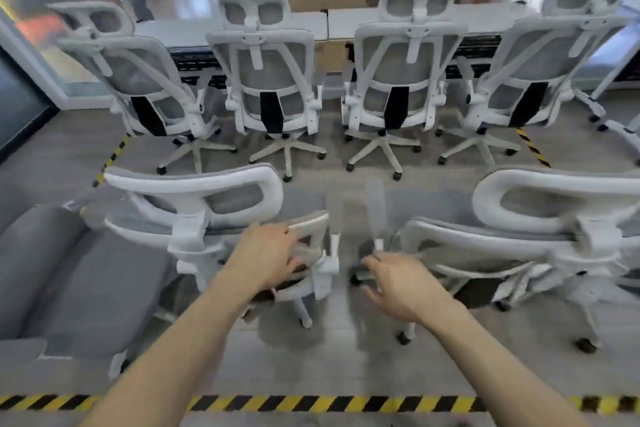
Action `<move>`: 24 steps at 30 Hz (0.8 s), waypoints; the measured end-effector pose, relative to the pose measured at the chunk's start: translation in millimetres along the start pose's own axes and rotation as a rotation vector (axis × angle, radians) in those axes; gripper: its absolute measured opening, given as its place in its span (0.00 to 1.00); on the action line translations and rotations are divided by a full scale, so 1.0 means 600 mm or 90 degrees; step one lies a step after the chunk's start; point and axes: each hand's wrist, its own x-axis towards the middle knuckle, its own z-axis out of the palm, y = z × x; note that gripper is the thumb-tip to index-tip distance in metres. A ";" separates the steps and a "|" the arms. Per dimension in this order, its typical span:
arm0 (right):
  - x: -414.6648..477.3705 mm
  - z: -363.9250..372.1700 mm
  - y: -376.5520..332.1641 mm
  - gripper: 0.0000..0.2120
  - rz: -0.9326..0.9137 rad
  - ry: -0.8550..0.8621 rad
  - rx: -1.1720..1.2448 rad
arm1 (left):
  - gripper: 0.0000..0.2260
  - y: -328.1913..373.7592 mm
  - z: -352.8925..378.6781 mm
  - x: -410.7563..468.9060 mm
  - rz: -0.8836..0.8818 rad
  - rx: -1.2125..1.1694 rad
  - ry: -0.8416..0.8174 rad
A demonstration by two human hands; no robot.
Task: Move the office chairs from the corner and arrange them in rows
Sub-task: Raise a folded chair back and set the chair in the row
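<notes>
Several white-framed grey mesh office chairs stand in a far row along the white desks, among them a middle-left chair (pixel 268 80) and a middle-right chair (pixel 398 80). Two more stand close in front of me: the near left chair (pixel 207 198) and the near right chair (pixel 540 204). My left hand (pixel 268 253) rests on the right edge of the near left chair's backrest, fingers spread over the frame. My right hand (pixel 398 284) hovers with relaxed, spread fingers in the gap between the two near chairs, close to the right chair's armrest (pixel 375 208). The picture is motion-blurred.
A grey sofa (pixel 69 274) sits at the left. Black-and-yellow hazard tape (pixel 311 404) runs across the floor near my feet and marks the sides of the chair area. White desks (pixel 311 24) and a glass wall stand behind the far row. Another chair's base (pixel 609 118) shows at far right.
</notes>
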 end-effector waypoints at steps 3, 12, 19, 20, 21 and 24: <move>0.019 0.012 -0.119 0.22 0.071 -0.012 0.025 | 0.18 -0.090 0.047 -0.061 0.055 -0.014 -0.038; 0.041 0.025 -0.413 0.22 0.188 0.001 0.028 | 0.19 -0.350 0.167 -0.228 0.050 -0.013 -0.062; 0.062 0.064 -0.681 0.22 0.210 0.022 0.063 | 0.23 -0.572 0.270 -0.420 0.040 -0.007 -0.146; 0.066 0.071 -0.723 0.21 0.210 0.028 0.068 | 0.23 -0.611 0.281 -0.444 0.039 0.001 -0.171; 0.074 0.077 -0.764 0.20 0.204 0.028 0.071 | 0.23 -0.650 0.290 -0.466 0.040 0.015 -0.184; 0.111 0.090 -0.881 0.19 0.197 0.014 0.065 | 0.21 -0.767 0.309 -0.525 0.015 0.038 -0.183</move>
